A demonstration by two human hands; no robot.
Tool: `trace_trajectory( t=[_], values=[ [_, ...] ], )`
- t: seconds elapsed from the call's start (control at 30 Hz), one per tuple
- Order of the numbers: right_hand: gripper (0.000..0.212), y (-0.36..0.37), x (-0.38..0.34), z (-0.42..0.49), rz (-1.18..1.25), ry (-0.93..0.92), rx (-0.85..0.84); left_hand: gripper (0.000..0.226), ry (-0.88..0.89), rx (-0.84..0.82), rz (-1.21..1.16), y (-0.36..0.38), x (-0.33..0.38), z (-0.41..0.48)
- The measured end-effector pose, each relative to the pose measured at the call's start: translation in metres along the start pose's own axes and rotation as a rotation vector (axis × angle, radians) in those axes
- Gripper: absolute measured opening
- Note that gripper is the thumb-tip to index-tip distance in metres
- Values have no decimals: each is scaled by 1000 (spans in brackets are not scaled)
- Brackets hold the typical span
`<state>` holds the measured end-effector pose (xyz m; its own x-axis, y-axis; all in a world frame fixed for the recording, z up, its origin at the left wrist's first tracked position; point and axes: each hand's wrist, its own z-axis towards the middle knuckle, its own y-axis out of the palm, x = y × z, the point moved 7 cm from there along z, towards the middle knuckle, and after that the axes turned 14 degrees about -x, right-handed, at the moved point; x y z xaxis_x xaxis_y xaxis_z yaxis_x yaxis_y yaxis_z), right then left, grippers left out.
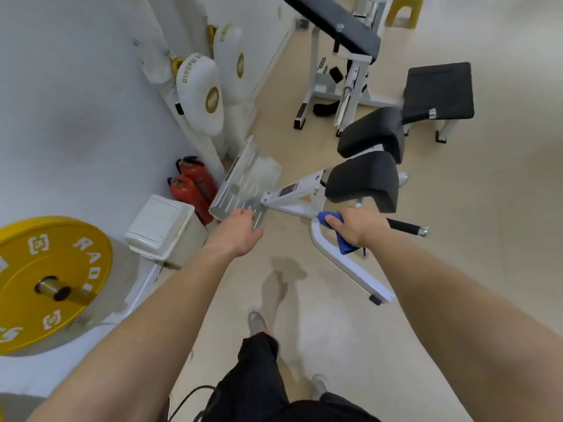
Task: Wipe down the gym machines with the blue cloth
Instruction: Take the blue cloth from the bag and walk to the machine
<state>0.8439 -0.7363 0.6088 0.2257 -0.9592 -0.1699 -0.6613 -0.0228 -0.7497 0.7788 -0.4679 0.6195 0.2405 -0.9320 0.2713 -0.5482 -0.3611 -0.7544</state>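
A white-framed back-extension machine (297,197) with two black pads (364,181) stands in front of me. My right hand (353,228) is closed on the blue cloth (342,239) and presses it against the machine's curved white handle bar (341,260), just below the pads. My left hand (240,229) rests on the front edge of the slotted metal footplate (243,187), fingers bent over the edge, holding no object.
A yellow weight plate (51,284) on a bar is at the left. A white bin (164,229) and two red fire extinguishers (192,184) stand by the wall, with white punching pads (204,95) behind. Another bench machine (344,56) and a black stool (438,89) stand farther back.
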Motion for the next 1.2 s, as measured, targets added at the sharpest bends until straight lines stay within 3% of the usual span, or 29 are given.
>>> trace_trajectory(
  t=[0.27, 0.47, 0.73, 0.97, 1.1, 1.2],
  values=[
    [44, -56, 9, 112, 132, 77, -32, 46, 118, -70, 25, -62, 6, 155],
    [45, -96, 5, 187, 176, 117, -57, 44, 109, -162, 91, -98, 2, 248],
    [45, -123, 21, 299, 172, 77, -114, 47, 90, -221, 12, -110, 11, 367],
    [44, -96, 43, 430, 227, 6, -193, 42, -55, -256, -221, -69, 10, 474],
    [35, -67, 59, 507, 89, -52, -211, 44, -84, -275, -268, -23, 0, 543],
    [41, -48, 74, 565, 63, -49, -152, 42, -99, -248, -306, 13, -10, 595]
  ],
)
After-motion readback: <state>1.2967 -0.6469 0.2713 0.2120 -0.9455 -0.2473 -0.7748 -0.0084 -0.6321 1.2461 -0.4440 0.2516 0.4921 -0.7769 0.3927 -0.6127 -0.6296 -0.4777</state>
